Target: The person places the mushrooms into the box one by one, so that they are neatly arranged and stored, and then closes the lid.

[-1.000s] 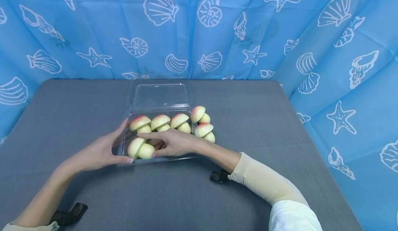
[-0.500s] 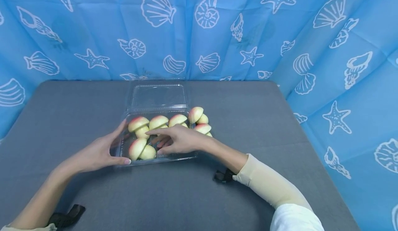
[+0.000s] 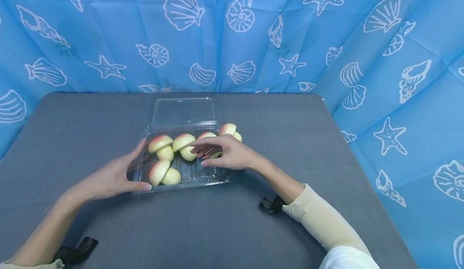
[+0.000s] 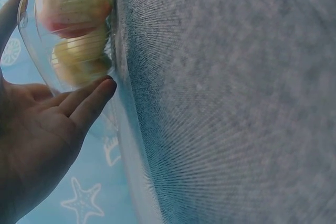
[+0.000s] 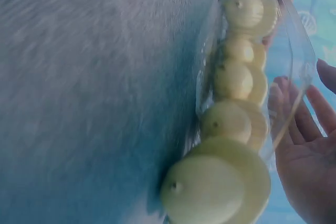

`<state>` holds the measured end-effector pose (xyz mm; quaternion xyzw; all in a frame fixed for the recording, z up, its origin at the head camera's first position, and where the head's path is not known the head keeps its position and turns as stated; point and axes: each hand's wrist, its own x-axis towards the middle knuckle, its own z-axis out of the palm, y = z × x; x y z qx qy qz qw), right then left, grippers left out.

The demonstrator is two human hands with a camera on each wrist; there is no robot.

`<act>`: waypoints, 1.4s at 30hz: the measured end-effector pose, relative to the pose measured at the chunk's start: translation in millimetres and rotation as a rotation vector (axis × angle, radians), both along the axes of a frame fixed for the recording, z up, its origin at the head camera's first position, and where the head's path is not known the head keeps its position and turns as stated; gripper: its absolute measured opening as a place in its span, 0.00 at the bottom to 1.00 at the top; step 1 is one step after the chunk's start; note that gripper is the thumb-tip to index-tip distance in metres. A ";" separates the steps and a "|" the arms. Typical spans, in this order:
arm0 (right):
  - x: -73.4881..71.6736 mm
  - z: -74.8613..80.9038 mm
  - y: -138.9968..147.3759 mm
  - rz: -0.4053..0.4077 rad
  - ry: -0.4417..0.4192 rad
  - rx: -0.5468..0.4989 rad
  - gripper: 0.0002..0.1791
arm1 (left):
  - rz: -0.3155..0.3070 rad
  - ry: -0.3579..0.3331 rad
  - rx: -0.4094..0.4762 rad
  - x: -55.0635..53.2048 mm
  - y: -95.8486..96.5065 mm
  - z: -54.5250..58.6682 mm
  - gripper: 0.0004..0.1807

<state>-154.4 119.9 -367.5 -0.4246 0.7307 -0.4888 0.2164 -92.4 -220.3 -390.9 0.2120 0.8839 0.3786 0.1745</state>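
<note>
A clear plastic hinged container lies open. Inside, several pale yellow mushroom-shaped pieces with pink-red caps form a back row; another mushroom leans in the front left corner. My left hand holds the container's left end, thumb at the front corner, fairly straight fingers against the side wall. My right hand hovers over the right part, fingers loosely bent, partly covering the third mushroom of the row. In the right wrist view, my right hand shows beside the mushrooms, gripping nothing.
Just right of the container a further mushroom shows behind my right hand. The transparent lid is folded back toward the far edge. Grey cloth covers the table; a blue seashell curtain hangs behind and at the right.
My right hand has left the front-left mushroom and moved right and slightly back. More of the container's floor and the second mushroom now show. My left hand keeps its place.
</note>
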 end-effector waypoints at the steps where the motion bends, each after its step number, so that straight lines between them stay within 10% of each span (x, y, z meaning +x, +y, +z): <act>1: -0.6 0.2 3.1 -0.010 -0.001 -0.014 0.29 | 0.000 0.002 -0.006 -0.5 0.3 0.5 0.68; 27: 3.9 15.7 65.1 -0.222 0.182 -0.018 0.26 | 0.001 0.017 -0.015 2.4 2.0 0.9 0.69; 42: -5.9 -11.7 92.3 -0.275 0.258 0.115 0.26 | 0.004 0.002 -0.036 0.5 0.4 3.0 0.70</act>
